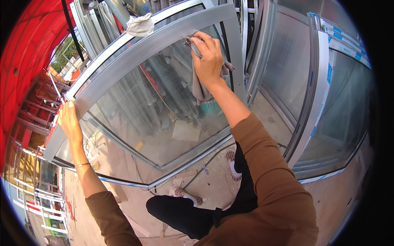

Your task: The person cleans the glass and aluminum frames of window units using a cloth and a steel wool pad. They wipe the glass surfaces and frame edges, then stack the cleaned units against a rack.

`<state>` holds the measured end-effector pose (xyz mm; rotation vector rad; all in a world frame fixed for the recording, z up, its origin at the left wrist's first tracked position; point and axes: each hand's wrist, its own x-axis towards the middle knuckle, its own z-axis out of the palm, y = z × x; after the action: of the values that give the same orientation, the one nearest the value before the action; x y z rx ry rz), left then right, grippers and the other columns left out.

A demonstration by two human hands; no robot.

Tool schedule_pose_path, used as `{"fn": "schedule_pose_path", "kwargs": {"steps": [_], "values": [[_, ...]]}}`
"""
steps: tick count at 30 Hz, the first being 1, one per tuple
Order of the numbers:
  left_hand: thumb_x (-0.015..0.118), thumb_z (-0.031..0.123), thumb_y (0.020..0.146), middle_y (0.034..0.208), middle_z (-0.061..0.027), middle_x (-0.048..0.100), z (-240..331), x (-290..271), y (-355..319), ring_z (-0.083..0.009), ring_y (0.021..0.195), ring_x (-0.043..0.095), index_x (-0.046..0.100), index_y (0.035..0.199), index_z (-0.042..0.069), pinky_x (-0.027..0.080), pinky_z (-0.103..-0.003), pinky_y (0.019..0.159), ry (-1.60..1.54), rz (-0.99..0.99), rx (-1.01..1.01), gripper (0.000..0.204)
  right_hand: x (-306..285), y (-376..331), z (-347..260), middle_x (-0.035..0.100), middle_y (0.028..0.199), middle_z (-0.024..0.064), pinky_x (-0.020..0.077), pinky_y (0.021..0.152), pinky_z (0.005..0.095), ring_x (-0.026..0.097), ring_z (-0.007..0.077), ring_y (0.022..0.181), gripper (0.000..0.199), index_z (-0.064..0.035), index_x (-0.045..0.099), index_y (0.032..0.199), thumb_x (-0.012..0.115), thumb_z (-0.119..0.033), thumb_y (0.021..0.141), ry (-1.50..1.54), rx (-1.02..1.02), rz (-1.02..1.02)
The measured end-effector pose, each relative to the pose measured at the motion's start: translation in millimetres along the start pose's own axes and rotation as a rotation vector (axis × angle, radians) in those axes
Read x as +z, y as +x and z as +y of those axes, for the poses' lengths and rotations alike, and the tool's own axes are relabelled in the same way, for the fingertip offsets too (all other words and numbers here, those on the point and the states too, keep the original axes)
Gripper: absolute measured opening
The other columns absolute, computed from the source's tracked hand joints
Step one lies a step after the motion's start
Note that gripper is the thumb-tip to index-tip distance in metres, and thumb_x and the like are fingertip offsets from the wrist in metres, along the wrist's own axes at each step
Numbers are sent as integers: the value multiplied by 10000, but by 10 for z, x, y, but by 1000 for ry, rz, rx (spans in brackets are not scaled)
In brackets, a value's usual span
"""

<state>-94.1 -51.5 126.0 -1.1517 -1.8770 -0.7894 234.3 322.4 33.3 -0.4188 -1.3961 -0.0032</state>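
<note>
A grey metal-framed glass panel [143,45] stands tilted in front of me, its pane see-through with some haze. My right hand [208,57] is closed on a grey-brown cloth [200,87] and presses it to the glass near the upper right corner; part of the cloth hangs below the fingers. My left hand [69,121] rests on the left side of the frame, fingers around its edge, thumb up. A crumpled white glove [140,25] lies on the top edge of another silver frame just behind the panel.
To the right lean more glazed frames [322,94] with blue-and-white protective tape. Long metal profiles [96,28] stand behind at upper left, beside a red sheet [28,53]. A dark cable [205,165] runs across the concrete floor near my feet. Stacked frames [39,197] lie at far left.
</note>
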Motion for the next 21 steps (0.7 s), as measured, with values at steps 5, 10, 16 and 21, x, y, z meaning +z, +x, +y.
{"fn": "schedule_pose_path", "kwargs": {"steps": [5, 10, 16, 21], "values": [[420, 408, 1179, 1305, -165, 707, -35, 37, 1, -342, 1237, 612, 727, 1281, 21, 360, -472, 1111, -18, -35, -13, 505, 142, 52, 258, 671, 1396, 43, 488, 1050, 460, 591, 359, 1196, 362, -62, 736, 1272, 756, -10, 914, -69, 287, 197], [414, 443, 1178, 1255, -152, 720, -92, 76, 15, -327, 1234, 609, 722, 1288, 27, 355, -459, 1107, 41, -20, -2, 529, 535, -1236, -551, 586, 1536, 100, 355, 1214, 495, 504, 387, 1402, 500, -57, 668, 1433, 690, -16, 935, 161, 8, -68], [401, 451, 1179, 1270, -135, 727, -112, 182, 107, -325, 1250, 605, 722, 1288, 30, 334, -459, 1138, 33, -27, -9, 541, 408, -2420, -743, 595, 1558, -13, 299, 1343, 511, 451, 249, 1569, 471, -144, 693, 1409, 689, -88, 942, 449, -691, -766], [395, 466, 1174, 1185, -129, 710, 6, 100, 96, -337, 1139, 606, 695, 1207, 43, 349, -472, 1088, 8, 23, 25, 519, 222, -2095, -212, 649, 1506, -43, 299, 1346, 538, 512, 237, 1527, 460, -192, 732, 1389, 678, -115, 939, 339, -759, -755]]}}
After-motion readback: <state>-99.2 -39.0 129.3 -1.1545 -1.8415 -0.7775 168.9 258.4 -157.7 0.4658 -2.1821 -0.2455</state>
